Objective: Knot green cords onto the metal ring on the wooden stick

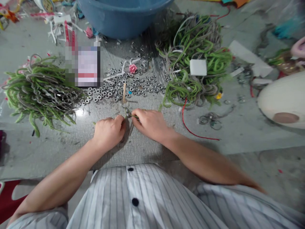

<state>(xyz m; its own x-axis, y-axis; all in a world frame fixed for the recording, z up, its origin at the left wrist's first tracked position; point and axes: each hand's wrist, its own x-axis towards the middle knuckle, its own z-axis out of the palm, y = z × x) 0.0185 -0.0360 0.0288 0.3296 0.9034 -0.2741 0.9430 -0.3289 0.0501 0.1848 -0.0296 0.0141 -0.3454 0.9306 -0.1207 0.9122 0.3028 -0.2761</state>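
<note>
Close in front of my body, my left hand (109, 131) and my right hand (152, 124) are closed on a thin green and grey cord (134, 116), one on either side. Between my fingertips sits a small metal nut (128, 113) on the cord. Just beyond it a metal ring (125, 105) lies around the foot of a short wooden stick (124, 91) that points up from the table. A loose cord end hangs down between the hands. My curled fingers hide most of what they grip.
Many loose metal nuts (109, 92) are spread beyond the stick. Heaps of green and grey cords lie left (38, 92) and right (202, 47). A partly blurred phone-like object (87, 65), a blue basin (126, 22), a red cord (190, 128) and a pale rounded object (283, 98) surround them.
</note>
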